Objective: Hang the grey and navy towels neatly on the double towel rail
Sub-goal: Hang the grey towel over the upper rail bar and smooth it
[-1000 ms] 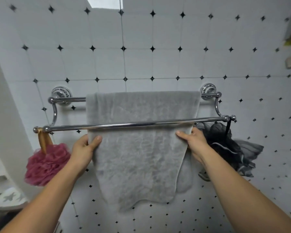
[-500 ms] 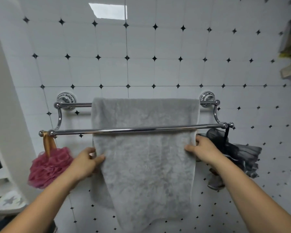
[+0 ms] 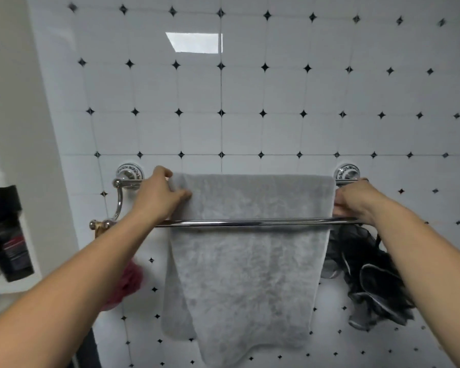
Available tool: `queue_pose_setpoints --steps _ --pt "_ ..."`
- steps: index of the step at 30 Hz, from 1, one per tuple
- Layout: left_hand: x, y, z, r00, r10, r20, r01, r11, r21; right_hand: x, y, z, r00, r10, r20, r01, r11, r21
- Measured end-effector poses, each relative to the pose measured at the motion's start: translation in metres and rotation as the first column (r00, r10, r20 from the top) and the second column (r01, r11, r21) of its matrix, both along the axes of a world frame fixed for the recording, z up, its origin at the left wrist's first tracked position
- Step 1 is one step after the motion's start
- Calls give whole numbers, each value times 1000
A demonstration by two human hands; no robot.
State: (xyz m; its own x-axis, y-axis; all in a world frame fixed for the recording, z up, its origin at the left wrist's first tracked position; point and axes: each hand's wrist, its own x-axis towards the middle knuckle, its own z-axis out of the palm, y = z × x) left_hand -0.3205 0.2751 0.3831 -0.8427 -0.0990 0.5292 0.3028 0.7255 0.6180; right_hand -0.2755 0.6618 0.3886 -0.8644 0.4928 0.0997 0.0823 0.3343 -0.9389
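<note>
The grey towel (image 3: 250, 248) is gripped at its top corners on the back rail (image 3: 347, 182) by the left hand (image 3: 161, 195) and right hand (image 3: 356, 200), being straightened; the navy towel is judged next.

Bright, even light; glare patch (image 3: 195, 42) on the tiles, edges bowed and blurred.

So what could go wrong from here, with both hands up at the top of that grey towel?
1. The grey towel hangs unevenly: its bottom edge dips lower in the middle, and a back layer shows at the lower left. Tugging the top corners may skew it further.
2. The left hand and right hand reach over the front rail; a forearm could drag the towel off.
3. The black bath puff hangs beside the towel's right edge and might snag it.
</note>
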Motion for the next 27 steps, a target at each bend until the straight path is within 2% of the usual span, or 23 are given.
queue_pose_setpoints --steps 1,2,5,8,10,12,16,22,25,27 --pt "-2 3 -2 999 -8 -33 9 1000 21 -2 -3 -2 997 65 -34 -70 982 -175" --pt "-5 4 -2 997 -1 -80 0 1000 -11 -4 -3 -4 987 143 -67 -156 947 -280" --pt "-13 3 4 977 36 -212 -87 968 -236 0 -7 1 924 364 -115 -379 837 -394" --pt "-14 5 19 955 132 -265 -242 864 -442 2 -8 7 907 411 -89 -406 800 -442" --pt "-14 7 27 938 174 -298 -308 811 -497 0 -15 6 927 372 -36 -351 834 -426" --pt "-18 7 34 943 197 -268 -309 818 -486 -6 -23 5 939 344 1 -314 858 -407" --pt "-24 1 44 963 259 -69 -268 917 -294 -19 -33 9 963 265 -45 -265 905 -333" --pt "-28 -22 58 955 286 -82 -294 949 -113 -10 -11 32 997 -4 -81 -11 985 -174" --pt "-32 -25 51 970 242 28 -230 949 -215 -4 -10 27 996 -37 -79 37 999 -1" --pt "-35 -28 45 969 231 91 -202 947 -248 -3 -9 21 999 15 -48 -14 1000 16"
